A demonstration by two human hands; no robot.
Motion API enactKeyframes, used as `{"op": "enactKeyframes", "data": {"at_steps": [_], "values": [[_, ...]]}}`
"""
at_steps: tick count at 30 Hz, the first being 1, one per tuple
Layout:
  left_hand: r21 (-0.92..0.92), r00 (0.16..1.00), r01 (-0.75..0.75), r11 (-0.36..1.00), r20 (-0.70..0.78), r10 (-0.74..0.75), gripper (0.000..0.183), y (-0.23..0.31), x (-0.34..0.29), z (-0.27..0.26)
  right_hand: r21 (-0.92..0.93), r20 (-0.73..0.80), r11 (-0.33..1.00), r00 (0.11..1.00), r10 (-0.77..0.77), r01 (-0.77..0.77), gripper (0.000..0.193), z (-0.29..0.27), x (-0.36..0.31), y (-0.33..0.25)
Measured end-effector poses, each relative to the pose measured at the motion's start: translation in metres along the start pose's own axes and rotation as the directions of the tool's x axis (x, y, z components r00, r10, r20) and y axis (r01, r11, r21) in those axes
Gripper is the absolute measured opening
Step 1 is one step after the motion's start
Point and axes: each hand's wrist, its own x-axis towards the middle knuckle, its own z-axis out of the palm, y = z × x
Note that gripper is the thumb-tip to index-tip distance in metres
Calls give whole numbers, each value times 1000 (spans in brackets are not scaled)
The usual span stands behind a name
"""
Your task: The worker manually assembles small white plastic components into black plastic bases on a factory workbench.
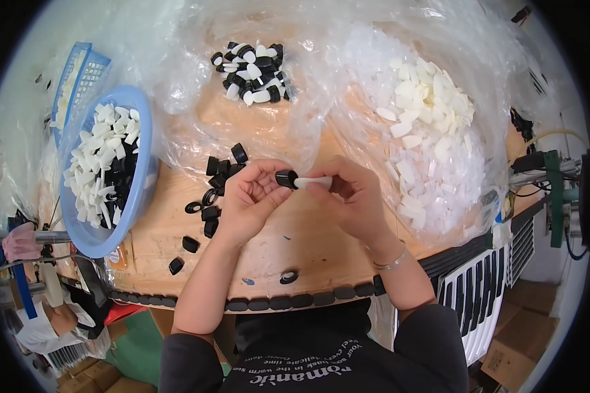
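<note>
Head view. Black cap (284, 178), one: above the wooden table (288, 239), pinched in the closed fingers of the left hand (250, 200). White piece (314, 181), one: right of the cap, tip at its end, insertion unclear; gripped by thumb and fingers of the right hand (354, 203). Loose caps (211, 213): left of the cap. Blue basin (97, 248), filled: farther left. Black-and-white pile (261, 63): beyond the cap. Pale heap (434, 108): right of it.

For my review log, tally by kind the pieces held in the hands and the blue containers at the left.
Black piece in left hand: 1
White piece in right hand: 1
Blue tub: 1
Blue basket: 1
Total: 4
</note>
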Motion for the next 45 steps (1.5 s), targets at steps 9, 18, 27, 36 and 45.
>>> {"op": "enactKeyframes", "data": {"at_steps": [9,18,27,36,45], "values": [[82,998,-19,996,-54,23,33,-7,2,16,30,55,999,998,39,-41,14,1,3,5],[671,932,-265,693,-7,363,31,-15,-6,5,-14,198,999,979,41,-39,23,2,0,24],[553,862,-346,758,-132,490,31,-28,-1,24,35,93,993,990,110,-114,21,5,-1,37],[421,908,-324,847,-113,404,4,-17,-2,19,106,53,994,998,15,-21,25,0,5,49],[509,844,-452,733,-23,536,5,-25,-3,32,-116,42,986,992,-118,122,22,-4,-9,38]]}}
